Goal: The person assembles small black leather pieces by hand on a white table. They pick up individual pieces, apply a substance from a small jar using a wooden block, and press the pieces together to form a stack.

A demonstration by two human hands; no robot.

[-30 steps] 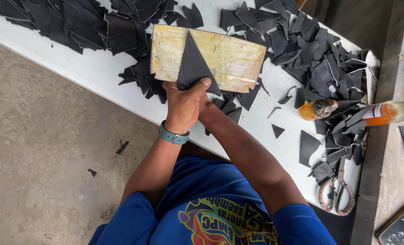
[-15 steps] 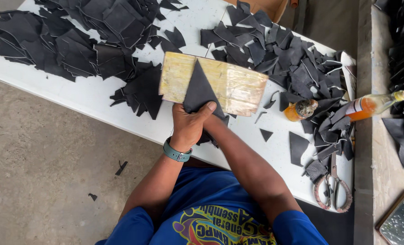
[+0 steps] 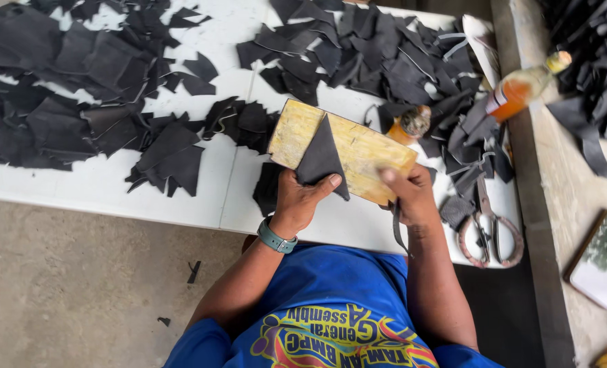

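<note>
The left hand [image 3: 302, 197] presses a dark triangular piece [image 3: 322, 158] flat on a yellowish wooden board [image 3: 365, 151], with the thumb lying on the lower edge of the piece and the fingers closed under the near edge of the board. The right hand [image 3: 409, 194] grips the right near corner of the board, and a thin dark strip [image 3: 397, 228] hangs down from it. The board lies near the front edge of the white desk [image 3: 180, 197], between heaps of black offcuts [image 3: 78, 109].

The piece looks thin, light and soft, like leather or fabric, so it probably bends and slides easily; I judge it is best held flat by its broad lower edge, not by the narrow tip. The board looks stiff and is safe to hold at the corners. Scissors [image 3: 487, 228] and an orange bottle [image 3: 521, 85] lie to the right.
</note>
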